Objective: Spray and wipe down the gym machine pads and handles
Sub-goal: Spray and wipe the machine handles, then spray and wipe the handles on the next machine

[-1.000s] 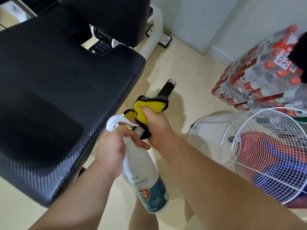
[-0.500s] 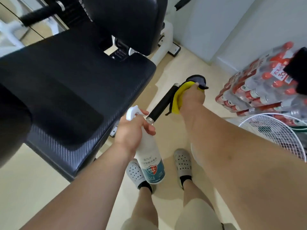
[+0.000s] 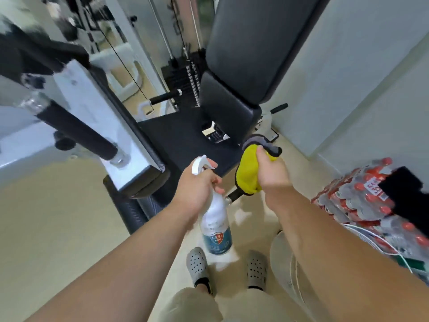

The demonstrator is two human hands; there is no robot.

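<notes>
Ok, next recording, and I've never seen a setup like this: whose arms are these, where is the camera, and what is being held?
There is no robot here. A person wears one wide-angle camera on the head, looking forward and down, so the two bare arms reaching in from the bottom are their own. Their grey perforated clogs stand on the beige floor below.

The left hand grips a white spray bottle with a teal label by its neck. The right hand holds a yellow cloth with a grey edge, which looks wrapped round a black machine handle whose metal-tipped end pokes out beneath.

Ahead are the gym machine's black seat pad and upright black back pad. At right, shrink-wrapped packs of red-capped bottles are stacked.
</notes>
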